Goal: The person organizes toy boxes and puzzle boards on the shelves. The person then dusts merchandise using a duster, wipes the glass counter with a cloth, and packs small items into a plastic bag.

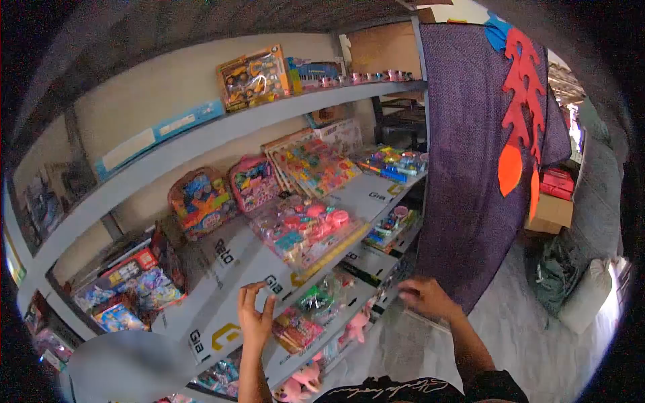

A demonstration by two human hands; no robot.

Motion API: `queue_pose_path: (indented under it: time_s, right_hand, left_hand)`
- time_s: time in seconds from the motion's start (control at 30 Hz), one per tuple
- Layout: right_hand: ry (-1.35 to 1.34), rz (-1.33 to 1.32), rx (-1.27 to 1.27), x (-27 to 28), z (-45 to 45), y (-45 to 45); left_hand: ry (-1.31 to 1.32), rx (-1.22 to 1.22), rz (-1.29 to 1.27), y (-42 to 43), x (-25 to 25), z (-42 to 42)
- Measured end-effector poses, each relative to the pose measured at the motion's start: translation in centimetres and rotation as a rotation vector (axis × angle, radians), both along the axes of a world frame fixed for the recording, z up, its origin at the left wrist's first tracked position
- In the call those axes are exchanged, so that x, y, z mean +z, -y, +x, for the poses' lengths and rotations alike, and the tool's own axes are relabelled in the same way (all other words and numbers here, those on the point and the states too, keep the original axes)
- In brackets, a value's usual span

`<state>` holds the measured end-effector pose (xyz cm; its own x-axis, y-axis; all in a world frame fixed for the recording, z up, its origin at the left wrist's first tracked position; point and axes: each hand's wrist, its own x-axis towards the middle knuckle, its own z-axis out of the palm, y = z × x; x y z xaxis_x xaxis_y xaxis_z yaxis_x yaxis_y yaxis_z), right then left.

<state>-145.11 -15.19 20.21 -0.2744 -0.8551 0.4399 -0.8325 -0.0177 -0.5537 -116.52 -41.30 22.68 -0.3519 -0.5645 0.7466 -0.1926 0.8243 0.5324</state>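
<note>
My left hand (256,316) is raised in front of the shelf's front edge, its fingers apart and nothing in them. To the right, my right hand (430,299) hangs over the floor near the purple cloth, with its fingers curled and slightly blurred; whether they hold anything is not visible. Between and above both hands, a clear pack of pink toys (316,225) lies on the middle shelf (228,269), sticking out over its edge. Behind it stand two toy backpacks, one orange-brown (199,203) and one pink (254,183), beside a stack of colourful flat packs (316,164).
A boxed yellow toy set (253,77) is on the upper shelf. Toy boxes (131,282) fill the left end. Purple cloth (463,161) with red and orange shapes hangs at right. Beyond it are a cardboard box (549,213) and bags (586,297). A blurred round shape covers the lower left.
</note>
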Motion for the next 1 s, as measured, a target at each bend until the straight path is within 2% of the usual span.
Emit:
queue_pose_path:
  time_s: [0.07,0.27,0.33,0.37,0.4,0.5,0.53,0.7,0.77,0.83,0.97,1.0]
  right_hand:
    - [-0.046,-0.113,0.024,3.2,-3.3,2.7]
    - [-0.294,-0.455,0.016,12.7,-14.1,11.2]
    - [-0.568,-0.626,-0.029,17.2,-18.1,14.4]
    - [-0.364,-0.555,-0.071,19.3,-19.0,15.6]
    - [-0.325,-0.623,-0.035,21.4,-20.5,17.0]
    - [-0.521,-0.92,-0.111,26.2,-25.2,21.4]
    - [-0.573,-0.946,-0.13,27.5,-26.4,22.5]
    - [-0.644,-0.862,-0.109,27.9,-29.3,26.3]
    - [-0.646,-0.858,-0.092,27.4,-29.8,26.8]
    - [-0.646,-0.863,-0.086,27.1,-30.2,27.2]
    - [-0.656,-0.888,-0.081,26.7,-30.3,27.5]
    - [-0.657,-0.891,-0.086,26.7,-30.3,27.5]
  left_hand:
    - [0.109,0.051,-0.016,1.1,-0.1,-1.5]
    - [0.205,0.228,-0.001,4.3,-2.7,-6.1]
    - [0.257,0.314,0.062,3.7,-3.4,-7.6]
    - [0.273,0.345,0.112,3.6,-3.2,-8.7]
    - [0.288,0.365,0.156,3.3,-3.4,-9.8]
    - [0.218,0.408,0.178,3.5,-3.8,-13.1]
    - [0.202,0.423,0.191,3.3,-4.0,-14.0]
    - [0.227,0.463,0.277,3.2,-4.2,-17.8]
    - [0.259,0.493,0.261,3.1,-4.6,-19.0]
    - [0.394,0.686,0.075,3.1,-4.5,-20.4]
    - [0.409,0.728,0.04,3.8,-4.2,-21.9]
    - [0.436,0.721,0.11,3.8,-3.9,-22.0]
